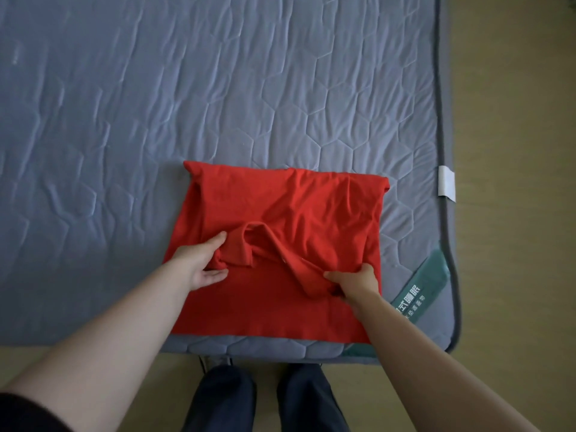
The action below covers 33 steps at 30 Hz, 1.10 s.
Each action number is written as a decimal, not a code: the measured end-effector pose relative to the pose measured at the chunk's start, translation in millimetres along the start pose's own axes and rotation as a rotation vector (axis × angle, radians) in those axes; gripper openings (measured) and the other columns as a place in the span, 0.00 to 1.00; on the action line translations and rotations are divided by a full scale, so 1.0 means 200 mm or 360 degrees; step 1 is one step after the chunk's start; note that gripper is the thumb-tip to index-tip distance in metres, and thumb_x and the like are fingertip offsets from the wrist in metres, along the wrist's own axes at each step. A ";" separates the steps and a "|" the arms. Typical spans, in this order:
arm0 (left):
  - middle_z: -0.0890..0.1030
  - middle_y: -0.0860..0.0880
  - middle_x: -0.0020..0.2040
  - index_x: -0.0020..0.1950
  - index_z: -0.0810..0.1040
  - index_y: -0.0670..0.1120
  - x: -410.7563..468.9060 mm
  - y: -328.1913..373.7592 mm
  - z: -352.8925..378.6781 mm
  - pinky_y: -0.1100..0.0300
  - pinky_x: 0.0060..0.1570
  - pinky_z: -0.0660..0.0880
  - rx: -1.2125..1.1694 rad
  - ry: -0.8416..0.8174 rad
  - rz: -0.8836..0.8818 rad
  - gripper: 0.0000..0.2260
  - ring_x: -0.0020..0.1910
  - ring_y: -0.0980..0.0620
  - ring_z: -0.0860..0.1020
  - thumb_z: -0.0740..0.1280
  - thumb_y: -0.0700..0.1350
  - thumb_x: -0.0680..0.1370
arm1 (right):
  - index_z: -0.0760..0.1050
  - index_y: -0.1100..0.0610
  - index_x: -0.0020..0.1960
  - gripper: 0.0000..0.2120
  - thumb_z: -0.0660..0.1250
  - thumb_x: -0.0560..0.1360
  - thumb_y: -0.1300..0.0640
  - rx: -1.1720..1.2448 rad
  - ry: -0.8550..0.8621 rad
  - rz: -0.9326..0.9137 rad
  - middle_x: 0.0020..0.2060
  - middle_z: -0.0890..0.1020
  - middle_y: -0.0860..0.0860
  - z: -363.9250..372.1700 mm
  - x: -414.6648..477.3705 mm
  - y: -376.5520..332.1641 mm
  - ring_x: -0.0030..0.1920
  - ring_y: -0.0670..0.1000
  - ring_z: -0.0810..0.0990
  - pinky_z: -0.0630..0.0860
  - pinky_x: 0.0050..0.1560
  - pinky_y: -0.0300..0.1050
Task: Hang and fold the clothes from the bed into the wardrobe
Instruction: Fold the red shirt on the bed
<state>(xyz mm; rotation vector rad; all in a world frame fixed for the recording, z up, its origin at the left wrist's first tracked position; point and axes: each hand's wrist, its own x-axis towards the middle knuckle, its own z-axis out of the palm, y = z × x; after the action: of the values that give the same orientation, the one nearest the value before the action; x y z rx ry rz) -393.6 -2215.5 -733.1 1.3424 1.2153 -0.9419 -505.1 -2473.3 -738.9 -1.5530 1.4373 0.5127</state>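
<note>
Head view: a red shirt [280,207] lies on the bed [187,88], near its close edge and towards the right-hand corner. The left hand [202,263] pinches a raised flap of the cloth, thumb on top and fingers under it. The right hand [352,282] has its fingers curled round a bunched ridge of the same cloth. The two grips sit about level with each other, one on each side of the shirt's middle, and the lifted ridge runs across from one hand to the other.

The shirt's long axis runs away from the person, crosswise to that ridge. Beyond the fingertips the cloth is creased and reaches to a folded far edge. On the wrist side of the fingers it lies flat down to the hem by the bed's edge.

Neither hand is nearer, as each holds its own side. The next fold probably needs both to travel together along the long axis, keeping the ridge square.
</note>
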 end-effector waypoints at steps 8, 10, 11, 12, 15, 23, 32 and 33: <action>0.73 0.40 0.56 0.62 0.72 0.40 -0.01 -0.01 0.06 0.47 0.36 0.81 -0.0135 0.0107 0.0011 0.18 0.43 0.37 0.79 0.71 0.45 0.76 | 0.63 0.59 0.61 0.26 0.75 0.71 0.62 0.0506 -0.0317 0.0204 0.55 0.69 0.56 -0.03 -0.08 0.04 0.51 0.59 0.78 0.82 0.31 0.49; 0.76 0.39 0.53 0.56 0.75 0.38 0.00 -0.02 0.06 0.50 0.29 0.81 -0.0148 0.0075 0.0069 0.11 0.47 0.41 0.79 0.71 0.35 0.74 | 0.65 0.62 0.61 0.25 0.74 0.70 0.66 0.0482 -0.0278 0.0143 0.58 0.71 0.58 -0.03 -0.07 0.04 0.53 0.60 0.79 0.83 0.34 0.49; 0.77 0.40 0.49 0.53 0.76 0.38 0.00 -0.03 0.06 0.52 0.27 0.80 -0.0158 0.0078 0.0110 0.10 0.46 0.44 0.78 0.69 0.31 0.73 | 0.66 0.63 0.60 0.25 0.74 0.69 0.68 0.0453 -0.0266 0.0094 0.58 0.72 0.59 -0.03 -0.07 0.05 0.52 0.60 0.80 0.83 0.37 0.49; 0.77 0.41 0.46 0.50 0.77 0.38 0.00 -0.06 0.04 0.54 0.27 0.80 -0.0161 0.0077 0.0154 0.10 0.43 0.47 0.77 0.68 0.28 0.72 | 0.67 0.63 0.59 0.24 0.74 0.69 0.69 0.0416 -0.0245 0.0030 0.56 0.74 0.59 -0.02 -0.07 0.07 0.51 0.59 0.80 0.82 0.39 0.50; 0.78 0.44 0.42 0.51 0.79 0.40 -0.01 -0.17 -0.07 0.57 0.36 0.78 -0.0078 -0.0054 0.0352 0.15 0.39 0.50 0.76 0.61 0.24 0.72 | 0.69 0.61 0.52 0.18 0.72 0.68 0.73 0.0372 -0.0205 -0.0193 0.45 0.79 0.58 -0.06 -0.08 0.15 0.44 0.57 0.80 0.80 0.44 0.52; 0.76 0.46 0.58 0.50 0.79 0.58 0.02 -0.28 -0.27 0.56 0.54 0.74 0.0725 0.0056 0.0867 0.23 0.54 0.49 0.77 0.69 0.30 0.67 | 0.72 0.60 0.54 0.14 0.68 0.72 0.71 0.0358 -0.0242 -0.0043 0.41 0.77 0.56 -0.13 -0.03 0.23 0.42 0.54 0.77 0.76 0.49 0.52; 0.75 0.46 0.60 0.58 0.76 0.48 0.01 -0.34 -0.24 0.58 0.60 0.69 0.1026 0.0330 0.1073 0.22 0.59 0.47 0.75 0.76 0.36 0.67 | 0.73 0.66 0.51 0.11 0.71 0.73 0.64 -0.0040 -0.0094 -0.0127 0.39 0.77 0.59 -0.12 -0.04 0.26 0.42 0.58 0.78 0.79 0.53 0.60; 0.75 0.44 0.60 0.59 0.75 0.47 0.00 -0.34 -0.23 0.61 0.58 0.66 0.1102 0.0392 0.1174 0.23 0.58 0.47 0.74 0.76 0.35 0.67 | 0.73 0.67 0.52 0.13 0.72 0.72 0.64 -0.0122 -0.0073 -0.0150 0.38 0.76 0.58 -0.12 -0.04 0.25 0.43 0.60 0.79 0.79 0.53 0.61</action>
<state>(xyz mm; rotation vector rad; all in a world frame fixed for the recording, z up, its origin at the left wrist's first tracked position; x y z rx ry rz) -463.6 -2174.6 -739.0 2.2944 0.4518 -0.6715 -560.2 -2483.8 -737.8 -1.6507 1.3162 0.5492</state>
